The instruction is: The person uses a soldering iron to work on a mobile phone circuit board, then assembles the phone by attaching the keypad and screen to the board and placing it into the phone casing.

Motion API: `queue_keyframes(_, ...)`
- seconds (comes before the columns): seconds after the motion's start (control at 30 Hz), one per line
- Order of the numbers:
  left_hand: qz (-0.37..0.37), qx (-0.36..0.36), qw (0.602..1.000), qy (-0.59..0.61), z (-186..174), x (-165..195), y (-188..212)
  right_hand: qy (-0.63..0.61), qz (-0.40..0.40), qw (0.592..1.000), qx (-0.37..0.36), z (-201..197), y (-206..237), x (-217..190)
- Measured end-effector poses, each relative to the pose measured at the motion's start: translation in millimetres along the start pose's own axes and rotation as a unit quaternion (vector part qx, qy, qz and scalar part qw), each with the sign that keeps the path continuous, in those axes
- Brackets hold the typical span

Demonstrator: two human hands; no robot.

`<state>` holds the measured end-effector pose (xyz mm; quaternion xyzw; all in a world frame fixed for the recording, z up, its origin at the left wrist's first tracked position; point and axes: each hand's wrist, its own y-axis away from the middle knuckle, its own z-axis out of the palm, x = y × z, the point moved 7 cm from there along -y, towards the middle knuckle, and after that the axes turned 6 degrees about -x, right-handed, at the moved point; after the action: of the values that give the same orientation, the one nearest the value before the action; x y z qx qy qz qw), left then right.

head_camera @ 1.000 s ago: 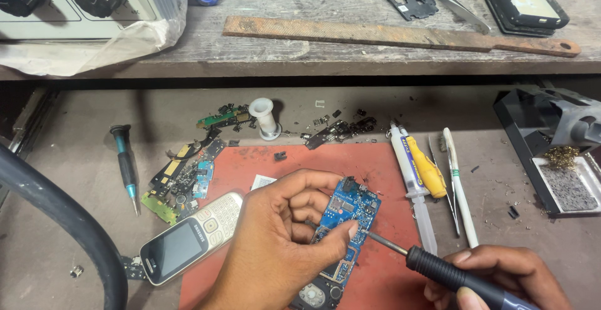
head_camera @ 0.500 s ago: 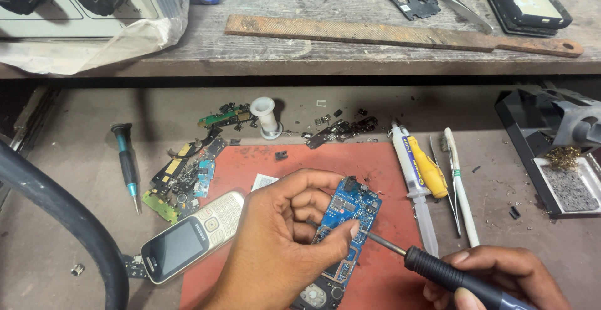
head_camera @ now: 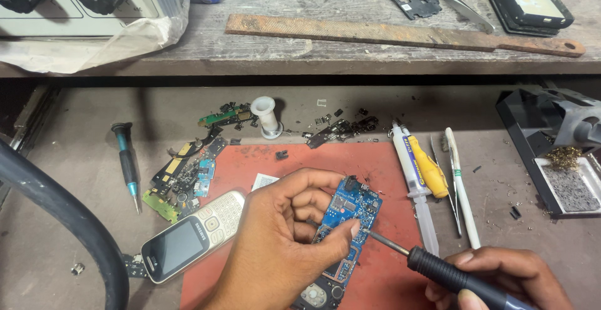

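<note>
My left hand [head_camera: 282, 241] grips a blue phone circuit board [head_camera: 350, 206] over a red work mat [head_camera: 369, 166], thumb pressed on the board's right edge. In my right hand [head_camera: 501, 279], at the lower right, is a black-handled soldering iron [head_camera: 438, 269]; its metal tip touches the board just beside my left thumb. A small solder wire seems pinched between my left fingers, too thin to be sure.
A silver keypad phone [head_camera: 188, 238] lies left of the mat, with loose circuit boards [head_camera: 181, 175] and a teal screwdriver [head_camera: 127, 163] beyond. A solder spool [head_camera: 266, 116], syringe [head_camera: 410, 172], yellow-handled tool [head_camera: 427, 172] and white pen [head_camera: 460, 185] lie behind. Iron stand [head_camera: 551, 153] at right; shelf with rusty file [head_camera: 400, 34] above.
Nothing has visibly moved; both hands keep the board and iron tip in the same place.
</note>
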<state>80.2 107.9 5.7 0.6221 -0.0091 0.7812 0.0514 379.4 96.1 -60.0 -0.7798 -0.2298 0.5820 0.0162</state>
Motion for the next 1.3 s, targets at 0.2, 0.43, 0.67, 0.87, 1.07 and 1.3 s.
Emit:
queue_keyframes(0.2, -0.005, 0.002, 1.0, -0.012, -0.4, 0.5, -0.4, -0.028, -0.02, 0.998, -0.046, -0.3, -5.6, -1.8)
queue_keyframes(0.43, -0.007, 0.0, 1.0, -0.011, 0.1, 1.0, -0.4, 0.024, 0.008, 1.0, 0.006, -0.3, 0.2, 0.9)
queue_keyframes(0.67, -0.005, -0.001, 1.0, -0.008, 0.6, 0.9, -0.1, 0.025, 0.016, 1.0, 0.008, -1.1, 0.2, 2.3)
queue_keyframes(0.87, -0.006, 0.0, 1.0, -0.007, 0.8, 1.1, -0.4, 0.023, 0.013, 1.0, 0.002, -2.7, -1.4, 3.4)
queue_keyframes(1.07, -0.003, 0.002, 1.0, -0.008, 0.5, 1.4, -0.2, 0.015, 0.008, 1.0, 0.002, -3.5, 0.9, 4.3)
queue_keyframes(1.3, 0.001, 0.001, 1.0, -0.003, -0.1, 1.1, -0.4, 0.004, -0.01, 1.0, -0.025, -1.6, -2.3, 1.5)
